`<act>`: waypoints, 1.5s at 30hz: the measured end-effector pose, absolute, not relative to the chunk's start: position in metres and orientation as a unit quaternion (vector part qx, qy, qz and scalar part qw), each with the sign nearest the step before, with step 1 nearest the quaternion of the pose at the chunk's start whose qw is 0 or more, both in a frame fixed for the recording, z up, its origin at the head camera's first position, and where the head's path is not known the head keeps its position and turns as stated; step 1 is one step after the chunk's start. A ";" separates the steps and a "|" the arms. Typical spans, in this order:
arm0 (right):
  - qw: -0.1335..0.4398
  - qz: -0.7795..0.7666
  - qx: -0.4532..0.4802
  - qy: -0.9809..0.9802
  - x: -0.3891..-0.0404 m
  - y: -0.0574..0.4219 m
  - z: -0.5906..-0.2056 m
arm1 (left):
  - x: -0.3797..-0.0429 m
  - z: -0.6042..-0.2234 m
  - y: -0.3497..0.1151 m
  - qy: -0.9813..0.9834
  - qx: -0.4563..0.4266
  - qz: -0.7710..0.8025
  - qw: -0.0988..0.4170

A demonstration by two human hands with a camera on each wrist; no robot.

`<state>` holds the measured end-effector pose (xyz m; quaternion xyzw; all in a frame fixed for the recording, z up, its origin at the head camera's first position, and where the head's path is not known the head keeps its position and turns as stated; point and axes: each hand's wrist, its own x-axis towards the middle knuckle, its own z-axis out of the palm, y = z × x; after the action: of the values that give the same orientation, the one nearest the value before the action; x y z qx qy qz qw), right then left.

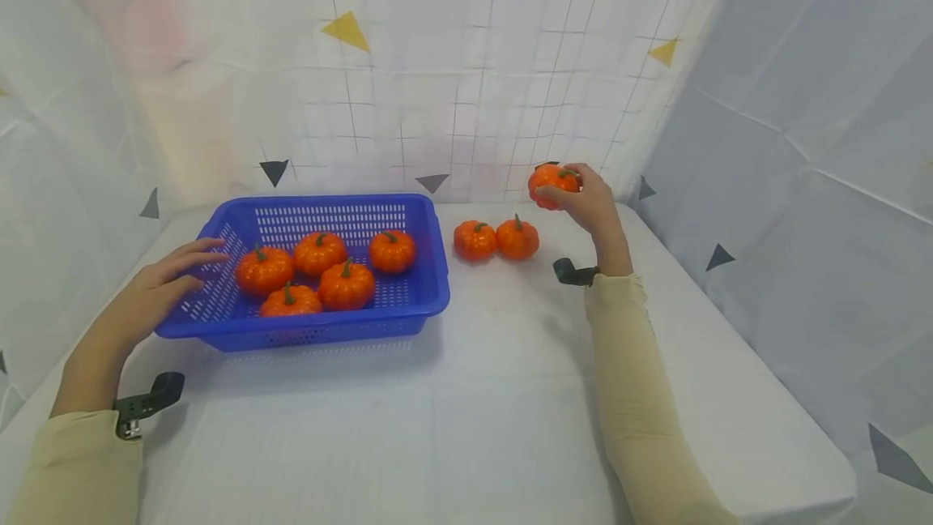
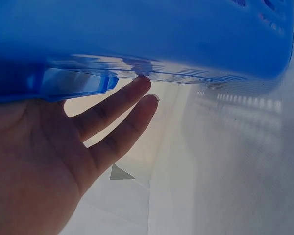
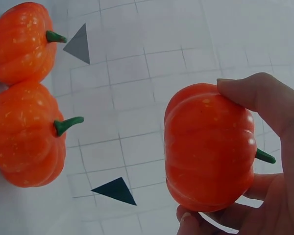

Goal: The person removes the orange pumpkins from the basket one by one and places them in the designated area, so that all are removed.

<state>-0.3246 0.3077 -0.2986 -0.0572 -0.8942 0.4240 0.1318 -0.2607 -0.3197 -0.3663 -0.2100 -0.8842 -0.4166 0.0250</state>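
Observation:
My right hand (image 1: 594,199) holds a small orange pumpkin (image 1: 551,186) up above the table's far right part. In the right wrist view, thumb and fingers wrap the sides of this pumpkin (image 3: 209,147), whose green stem points toward the palm. Two more pumpkins, a left one (image 1: 475,241) and a right one (image 1: 517,239), sit side by side on the table. At the left end of a blue plastic basket (image 1: 313,329), my left hand (image 1: 156,290) rests by the rim with extended fingers; two straight fingers (image 2: 120,127) show below the rim in the left wrist view. Several pumpkins (image 1: 346,284) lie inside the basket.
The white table (image 1: 503,420) carries everything and ends at a rounded right edge. Behind it hangs a pale sheet (image 1: 452,47) with grid lines and triangles; grey sheeting (image 1: 824,144) closes the right side. A dark camera mount (image 1: 576,272) sits on the right wrist.

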 end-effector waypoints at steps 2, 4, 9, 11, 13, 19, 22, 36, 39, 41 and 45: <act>0.134 0.426 -0.063 -0.893 -0.324 0.311 -0.301 | -0.261 -0.366 -0.319 -0.885 -0.211 -0.415 0.025; 0.133 0.426 -0.073 -0.892 -0.325 0.314 -0.304 | -0.262 -0.366 -0.319 -0.885 -0.212 -0.413 0.025; 0.123 0.428 -0.098 -0.890 -0.327 0.316 -0.311 | -0.262 -0.367 -0.320 -0.886 -0.214 -0.410 0.025; 0.121 0.428 -0.101 -0.890 -0.328 0.317 -0.313 | -0.261 -0.367 -0.321 -0.886 -0.215 -0.410 0.026; 0.121 0.429 -0.104 -0.889 -0.329 0.318 -0.315 | -0.261 -0.367 -0.321 -0.885 -0.214 -0.412 0.026; 0.117 0.420 -0.120 -0.892 -0.333 0.324 -0.322 | -0.262 -0.367 -0.320 -0.881 -0.213 -0.421 0.025; 0.107 0.412 -0.129 -0.896 -0.335 0.327 -0.326 | -0.261 -0.367 -0.320 -0.881 -0.213 -0.423 0.026; 0.066 0.386 -0.156 -0.907 -0.344 0.333 -0.346 | -0.262 -0.369 -0.324 -0.879 -0.217 -0.424 0.032; 0.058 0.382 -0.166 -0.908 -0.343 0.335 -0.349 | -0.262 -0.369 -0.323 -0.879 -0.215 -0.425 0.028; 0.054 0.382 -0.169 -0.907 -0.342 0.336 -0.351 | -0.262 -0.369 -0.323 -0.879 -0.214 -0.426 0.026; 0.049 0.381 -0.168 -0.908 -0.341 0.338 -0.354 | -0.262 -0.368 -0.323 -0.876 -0.221 -0.428 0.031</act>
<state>-0.3414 0.3384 -0.3544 -0.1678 -0.9080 0.3807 0.0489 -0.2620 -0.3226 -0.3676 -0.2208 -0.8756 -0.4284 0.0306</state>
